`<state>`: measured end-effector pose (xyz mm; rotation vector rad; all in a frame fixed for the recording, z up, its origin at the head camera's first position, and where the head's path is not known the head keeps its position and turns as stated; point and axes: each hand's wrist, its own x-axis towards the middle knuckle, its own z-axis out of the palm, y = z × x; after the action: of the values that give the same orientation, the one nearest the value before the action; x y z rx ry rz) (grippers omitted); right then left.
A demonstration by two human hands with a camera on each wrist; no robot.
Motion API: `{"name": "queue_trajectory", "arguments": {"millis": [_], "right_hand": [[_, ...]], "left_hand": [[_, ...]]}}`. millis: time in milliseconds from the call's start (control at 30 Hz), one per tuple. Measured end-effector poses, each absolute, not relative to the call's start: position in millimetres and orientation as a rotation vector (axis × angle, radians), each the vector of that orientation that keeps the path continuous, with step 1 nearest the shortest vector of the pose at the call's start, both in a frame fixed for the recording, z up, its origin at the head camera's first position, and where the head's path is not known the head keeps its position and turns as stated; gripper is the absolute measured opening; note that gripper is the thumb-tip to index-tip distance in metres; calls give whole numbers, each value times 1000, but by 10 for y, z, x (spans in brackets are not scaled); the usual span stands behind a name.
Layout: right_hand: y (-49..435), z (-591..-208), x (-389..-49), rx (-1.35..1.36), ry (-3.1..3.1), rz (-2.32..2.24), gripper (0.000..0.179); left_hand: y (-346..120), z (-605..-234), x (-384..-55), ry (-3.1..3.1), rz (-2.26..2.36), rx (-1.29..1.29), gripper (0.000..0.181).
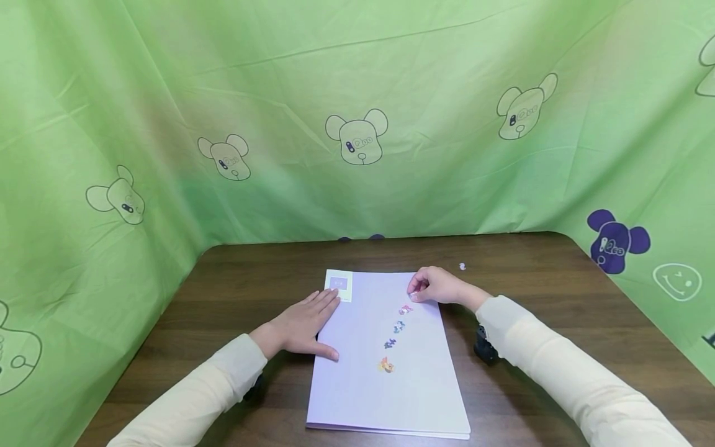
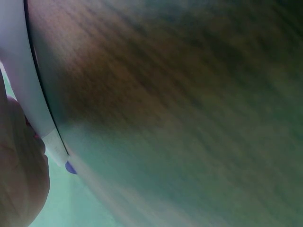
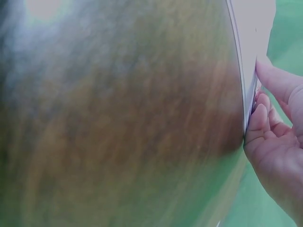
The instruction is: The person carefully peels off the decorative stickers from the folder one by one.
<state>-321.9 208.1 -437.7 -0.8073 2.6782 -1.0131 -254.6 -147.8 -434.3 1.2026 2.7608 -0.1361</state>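
Observation:
A large pale drawing pad [image 1: 357, 397] lies on the table, with a small label [image 1: 347, 279] at its top left corner. My left hand [image 1: 306, 320] rests flat on the pad's left edge, fingertips over the label and thumb spread toward me. At the upper right edge, my right hand [image 1: 438, 285] pinches a small sticker [image 1: 413, 297] between thumb and fingers, right at the pad's surface; the fingers partly hide it. Below it runs a slanting row of colourful cartoon stickers: a pink one [image 1: 405, 309], two bluish ones and an orange-yellow one [image 1: 386, 365]. In the right wrist view the right hand [image 3: 279, 118] bends over the pad's edge [image 3: 239, 47].
A small pale scrap [image 1: 462, 266] lies on the brown wooden table [image 1: 240, 279] beyond the right hand. Green cloth [image 1: 290, 198] printed with bear heads hangs behind the table and along both sides. Dark wrist cameras sit under both cuffs.

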Motion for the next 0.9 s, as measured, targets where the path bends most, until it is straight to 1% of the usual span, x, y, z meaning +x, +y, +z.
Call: {"name": "queue_trajectory", "arguments": {"millis": [200, 500, 733, 900], "right_hand": [[2077, -4392, -3228, -785, 2637, -1063, 8], [2062, -4402, -3238, -718, 2603, -1143, 15], [2075, -4397, -3241, -697, 2636, -1135, 14], [2093, -4401, -3252, -689, 2655, -1123, 8]], "left_hand": [[-1498, -4380, -2567, 2764, -96, 1236, 117], [-1480, -4355, -2555, 2760, -130, 1201, 117], [-1480, -4354, -2556, 2761, -140, 1180, 117], [-1481, -4356, -2557, 2761, -128, 1172, 117]]}}
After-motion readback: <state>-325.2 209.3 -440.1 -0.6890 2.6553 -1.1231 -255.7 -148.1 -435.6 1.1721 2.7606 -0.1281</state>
